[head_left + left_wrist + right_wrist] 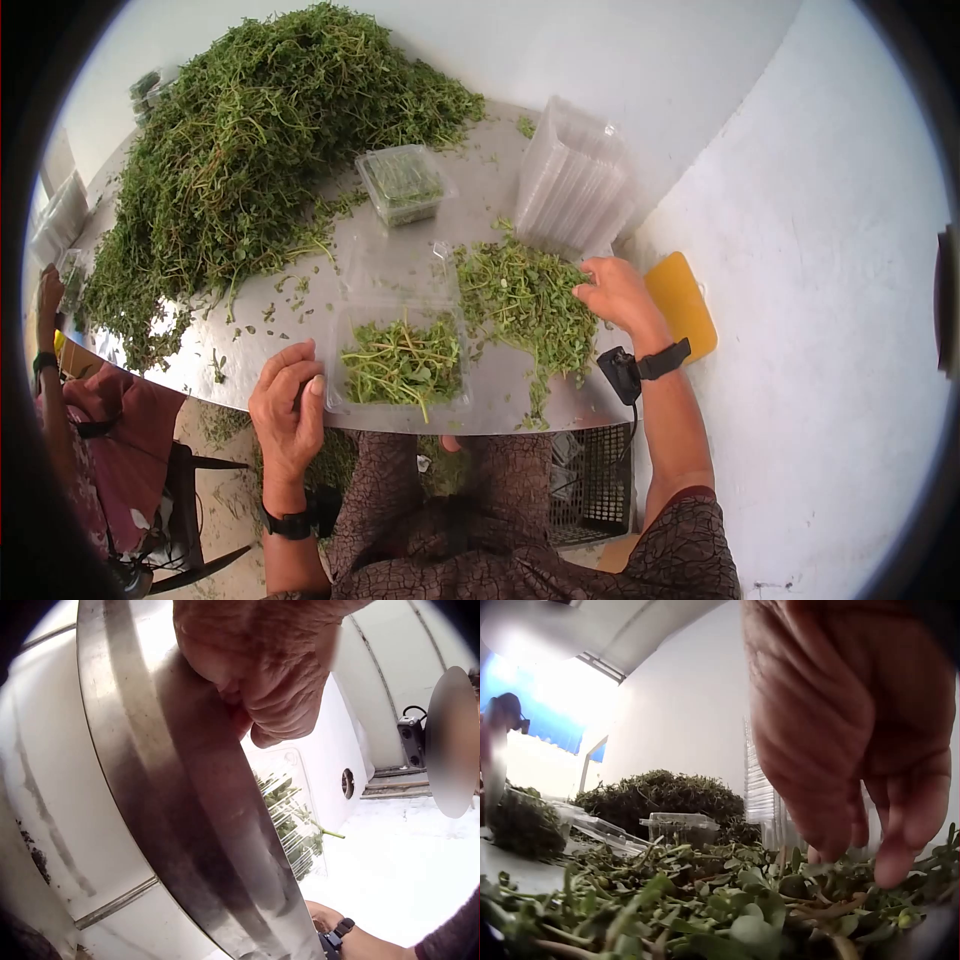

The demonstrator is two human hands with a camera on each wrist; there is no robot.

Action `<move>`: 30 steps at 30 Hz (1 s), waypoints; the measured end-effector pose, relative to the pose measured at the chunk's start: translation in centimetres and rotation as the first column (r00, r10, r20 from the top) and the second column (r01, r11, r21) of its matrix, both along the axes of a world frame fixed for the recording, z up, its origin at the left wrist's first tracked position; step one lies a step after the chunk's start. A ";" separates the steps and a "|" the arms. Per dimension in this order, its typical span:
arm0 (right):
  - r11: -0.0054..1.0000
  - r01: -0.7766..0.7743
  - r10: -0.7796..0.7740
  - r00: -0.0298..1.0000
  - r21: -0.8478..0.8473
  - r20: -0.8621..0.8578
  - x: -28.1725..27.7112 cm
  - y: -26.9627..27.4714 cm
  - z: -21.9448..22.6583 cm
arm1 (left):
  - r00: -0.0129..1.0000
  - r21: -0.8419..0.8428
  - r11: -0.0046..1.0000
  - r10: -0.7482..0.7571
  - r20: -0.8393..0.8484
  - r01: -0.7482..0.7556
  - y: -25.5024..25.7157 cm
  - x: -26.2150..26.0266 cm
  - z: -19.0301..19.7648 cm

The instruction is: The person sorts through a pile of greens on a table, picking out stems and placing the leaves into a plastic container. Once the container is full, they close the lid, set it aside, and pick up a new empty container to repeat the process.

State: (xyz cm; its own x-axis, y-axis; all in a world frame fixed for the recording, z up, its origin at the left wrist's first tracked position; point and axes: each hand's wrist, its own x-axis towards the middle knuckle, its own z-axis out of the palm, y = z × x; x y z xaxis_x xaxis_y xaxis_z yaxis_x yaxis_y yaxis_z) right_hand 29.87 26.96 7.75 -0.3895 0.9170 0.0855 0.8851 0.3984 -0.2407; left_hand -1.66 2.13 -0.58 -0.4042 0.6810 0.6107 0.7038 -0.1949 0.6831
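Observation:
An open clear container point(333, 380) holding green sprigs point(400, 362) sits near the table's front edge. Beside its left wall, my left hand point(287, 405) rests at the table edge with fingers loosely bent; the left wrist view shows this hand point(262, 667) from below, fingertips partly hidden. My right hand point(625, 297) is at the right side of a smaller heap of sprigs point(530, 310). In the right wrist view, the fingers of my right hand point(862, 750) point down into the leaves point(697, 900), spread apart, with no sprig visibly held.
A large green heap point(260, 140) covers the table's back left. A closed filled container point(405, 185) stands beside it, and stacked empty containers point(575, 180) stand at the back right. A yellow board point(680, 305) is by the wall. Another person's arm point(48, 310) shows at far left.

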 end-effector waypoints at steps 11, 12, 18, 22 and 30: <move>0.997 0.064 -0.054 0.977 -0.041 0.207 -1.2 1.6 -0.3 | 1.000 0.012 1.000 -0.021 0.009 0.021 0.0 0.0 0.0; 0.997 0.063 -0.053 0.977 -0.041 0.207 -0.8 1.5 -0.3 | 1.000 0.012 1.000 -0.020 0.010 0.020 0.0 0.0 0.0; 0.989 0.002 -0.051 0.947 -0.151 -0.317 -0.4 -0.9 1.6 | 1.000 0.015 1.000 -0.015 -0.015 0.015 0.1 0.1 0.1; 0.992 -0.031 0.009 0.984 -0.123 -0.177 -0.5 -1.7 1.2 | 1.000 0.026 1.000 -0.016 -0.024 0.016 0.1 0.1 0.2; 0.997 -0.064 0.068 0.994 0.053 -0.084 -0.9 -2.2 -1.0 | 0.999 0.025 1.000 -0.013 -0.041 0.014 0.1 -0.1 0.0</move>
State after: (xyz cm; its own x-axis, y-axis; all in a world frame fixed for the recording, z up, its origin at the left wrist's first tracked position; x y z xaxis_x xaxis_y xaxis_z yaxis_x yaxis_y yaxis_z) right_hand 28.92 24.77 6.71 -0.4385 0.8832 0.1665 0.8333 0.4689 -0.2926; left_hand -1.74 2.18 -0.56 -0.3689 0.6708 0.6434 0.7284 -0.2214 0.6484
